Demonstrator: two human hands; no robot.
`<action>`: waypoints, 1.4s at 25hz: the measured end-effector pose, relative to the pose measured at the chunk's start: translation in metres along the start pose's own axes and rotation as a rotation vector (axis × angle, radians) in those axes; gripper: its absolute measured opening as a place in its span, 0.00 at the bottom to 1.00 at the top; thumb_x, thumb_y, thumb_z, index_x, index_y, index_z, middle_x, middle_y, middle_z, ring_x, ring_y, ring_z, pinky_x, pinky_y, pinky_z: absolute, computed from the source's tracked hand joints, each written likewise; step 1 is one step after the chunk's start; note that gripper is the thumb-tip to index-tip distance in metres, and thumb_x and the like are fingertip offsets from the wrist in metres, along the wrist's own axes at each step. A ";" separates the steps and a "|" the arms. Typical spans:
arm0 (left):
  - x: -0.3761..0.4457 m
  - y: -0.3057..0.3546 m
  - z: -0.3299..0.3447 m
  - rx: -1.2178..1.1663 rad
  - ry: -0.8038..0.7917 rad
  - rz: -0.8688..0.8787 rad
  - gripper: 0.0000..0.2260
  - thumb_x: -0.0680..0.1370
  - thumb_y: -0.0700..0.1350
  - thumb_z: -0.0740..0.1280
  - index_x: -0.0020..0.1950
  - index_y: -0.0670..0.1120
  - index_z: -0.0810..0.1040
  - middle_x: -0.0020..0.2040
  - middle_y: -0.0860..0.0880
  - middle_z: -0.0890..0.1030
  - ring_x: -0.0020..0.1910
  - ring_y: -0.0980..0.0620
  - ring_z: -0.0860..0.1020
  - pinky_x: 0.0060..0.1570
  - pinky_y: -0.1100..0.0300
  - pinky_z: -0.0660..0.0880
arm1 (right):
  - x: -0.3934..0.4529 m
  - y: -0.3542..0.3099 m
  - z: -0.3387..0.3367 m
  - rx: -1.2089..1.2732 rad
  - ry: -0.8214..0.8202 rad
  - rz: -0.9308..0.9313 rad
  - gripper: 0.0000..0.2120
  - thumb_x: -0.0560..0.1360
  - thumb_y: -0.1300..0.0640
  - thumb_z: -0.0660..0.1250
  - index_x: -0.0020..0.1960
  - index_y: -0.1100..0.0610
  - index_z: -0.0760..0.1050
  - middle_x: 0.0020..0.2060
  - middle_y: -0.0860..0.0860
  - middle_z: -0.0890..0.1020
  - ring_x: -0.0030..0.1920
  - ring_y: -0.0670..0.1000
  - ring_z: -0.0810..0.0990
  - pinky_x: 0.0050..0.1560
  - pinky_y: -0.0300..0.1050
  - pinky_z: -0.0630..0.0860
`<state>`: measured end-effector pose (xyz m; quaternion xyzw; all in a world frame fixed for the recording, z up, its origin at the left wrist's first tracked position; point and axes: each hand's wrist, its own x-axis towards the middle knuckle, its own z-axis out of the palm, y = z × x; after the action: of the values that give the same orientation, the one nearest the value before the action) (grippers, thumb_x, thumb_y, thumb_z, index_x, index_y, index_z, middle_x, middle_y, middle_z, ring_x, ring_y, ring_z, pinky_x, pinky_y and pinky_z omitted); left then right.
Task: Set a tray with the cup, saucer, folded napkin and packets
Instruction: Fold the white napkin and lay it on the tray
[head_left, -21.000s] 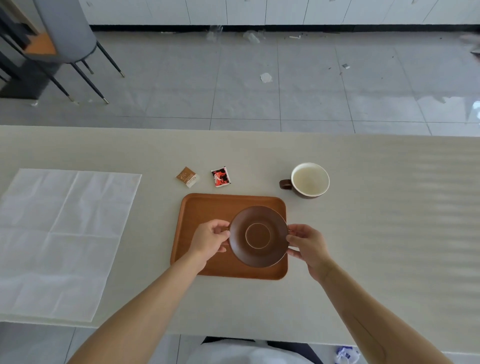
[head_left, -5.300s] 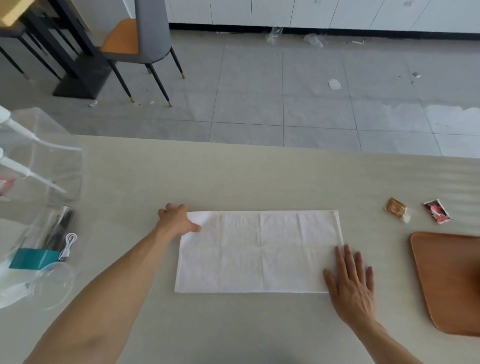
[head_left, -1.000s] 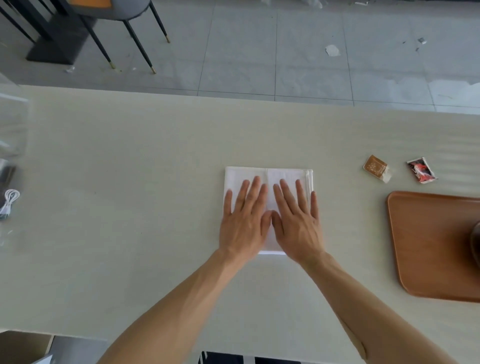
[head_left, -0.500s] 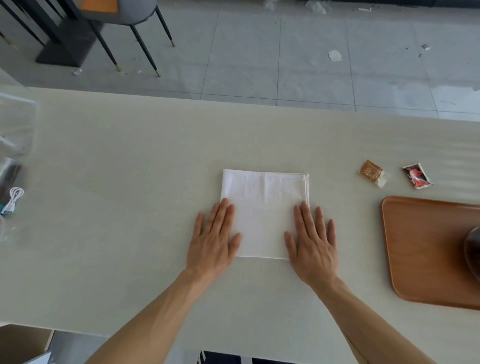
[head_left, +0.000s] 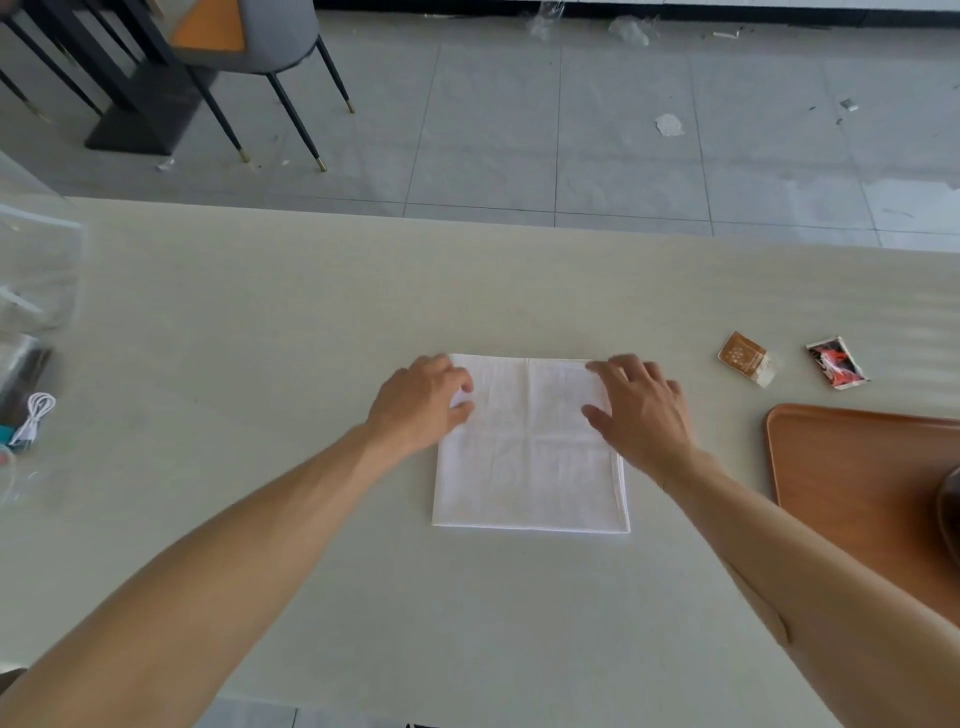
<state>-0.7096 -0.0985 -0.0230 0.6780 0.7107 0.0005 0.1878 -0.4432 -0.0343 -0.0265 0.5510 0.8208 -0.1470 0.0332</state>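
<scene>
Reading the two packets, one brown (head_left: 744, 358) and one red-and-black (head_left: 836, 362), is impossible; their print is too small. You have one folded napkin (head_left: 530, 467) on the table (head_left: 260, 322), left of the tray (head_left: 852, 467). Your left hand (head_left: 418, 402) and right hand (head_left: 641, 410) curl over its far corners, seemingly gripping them.

A pale beige counter (head_left: 260, 322) fills the lower frame. At its left edge sit a clear plastic container (head_left: 36, 270) and a coiled white cable (head_left: 32, 415). A grey chair with an orange seat (head_left: 249, 31) stands upper left on the grey tiled floor (head_left: 571, 130), which has paper scraps (head_left: 668, 124).
</scene>
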 end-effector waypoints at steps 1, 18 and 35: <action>0.016 -0.002 -0.009 -0.009 -0.024 -0.028 0.15 0.76 0.53 0.67 0.61 0.49 0.77 0.59 0.47 0.75 0.59 0.46 0.74 0.51 0.52 0.71 | 0.014 0.000 -0.006 0.003 -0.057 -0.005 0.30 0.75 0.46 0.69 0.74 0.50 0.65 0.71 0.52 0.69 0.68 0.57 0.69 0.62 0.55 0.68; 0.050 -0.013 -0.033 0.018 -0.166 0.024 0.05 0.74 0.47 0.67 0.47 0.51 0.72 0.48 0.53 0.74 0.45 0.49 0.74 0.36 0.58 0.65 | 0.060 -0.006 -0.026 -0.118 -0.162 -0.092 0.14 0.74 0.55 0.68 0.59 0.51 0.75 0.55 0.50 0.79 0.56 0.55 0.77 0.43 0.43 0.64; -0.103 -0.014 0.000 0.000 0.296 0.393 0.07 0.74 0.48 0.65 0.42 0.47 0.80 0.40 0.51 0.77 0.40 0.49 0.76 0.35 0.59 0.72 | -0.101 0.011 -0.006 0.241 0.220 -0.281 0.11 0.66 0.64 0.78 0.46 0.53 0.84 0.41 0.49 0.82 0.40 0.55 0.79 0.39 0.51 0.77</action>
<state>-0.7221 -0.1987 0.0004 0.7957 0.5850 0.1363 0.0777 -0.3933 -0.1193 -0.0016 0.4439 0.8647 -0.1864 -0.1434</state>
